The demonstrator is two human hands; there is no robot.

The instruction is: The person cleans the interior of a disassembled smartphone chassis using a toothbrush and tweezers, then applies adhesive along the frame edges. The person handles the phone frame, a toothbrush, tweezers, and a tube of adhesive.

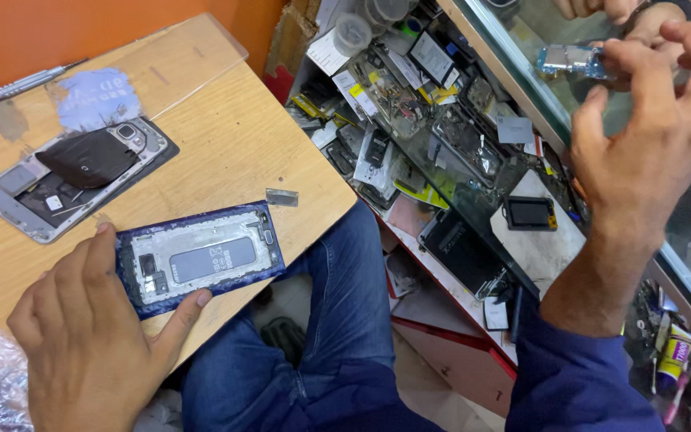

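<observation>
The left hand (81, 336) is pressing an opened blue phone (200, 256) flat on the wooden worktop (233, 136), fingers spread and grasping nothing. The right hand (649, 136), fingers unclenched, is reaching toward a small circuit board (571, 61) another person is offering; it seems ready to pinch it.

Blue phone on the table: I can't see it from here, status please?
Left hand open, fingers resting on the blue phone, back off, flat near the table edge. Right hand raised, open, empty. Second opened phone lies apart.
</observation>
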